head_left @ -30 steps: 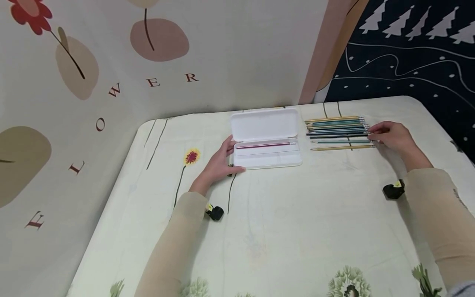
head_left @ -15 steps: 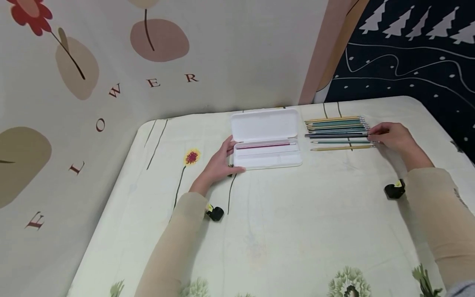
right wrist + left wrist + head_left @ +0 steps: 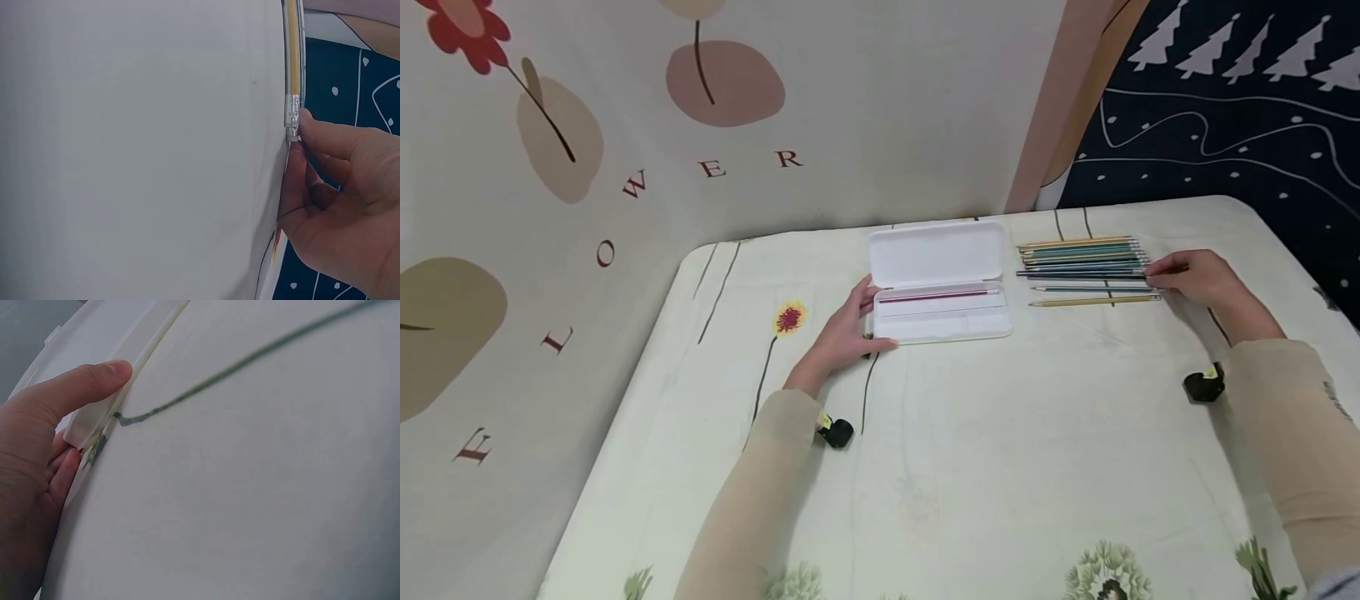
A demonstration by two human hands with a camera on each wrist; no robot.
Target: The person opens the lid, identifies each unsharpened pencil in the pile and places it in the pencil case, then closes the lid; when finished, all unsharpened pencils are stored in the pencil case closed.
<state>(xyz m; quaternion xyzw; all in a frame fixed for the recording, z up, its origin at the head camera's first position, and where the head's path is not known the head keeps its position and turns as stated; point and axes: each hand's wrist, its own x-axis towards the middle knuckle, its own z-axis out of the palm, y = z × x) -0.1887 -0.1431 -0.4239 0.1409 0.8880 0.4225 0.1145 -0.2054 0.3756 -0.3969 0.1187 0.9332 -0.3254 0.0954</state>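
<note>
A white pencil case [image 3: 947,325] lies with its lid [image 3: 936,257] raised, one dark pink pencil [image 3: 934,295] inside along the back. My left hand [image 3: 840,332] holds the case by its left end; in the left wrist view the thumb [image 3: 115,370] lies on the front edge, the other fingers round the corner. To the right, my right hand [image 3: 1201,277] pinches the eraser end of a dark pencil [image 3: 1082,275]. That pencil lies along the front of a row of pencils [image 3: 1075,254]. Nearer to me lie a teal pencil [image 3: 1086,288] and a yellow pencil [image 3: 1093,301].
A pale flowered cloth [image 3: 1000,450] covers the table. Behind it hangs a light curtain [image 3: 887,125] with printed letters, and a dark blue cloth [image 3: 1262,142] with white trees at the right. A black wrist camera [image 3: 1204,383] sits beneath the right sleeve.
The dark pencil in my right hand has shifted slightly left and away from the teal pencil, toward the row. My left hand and the pencil case have stayed put.
</note>
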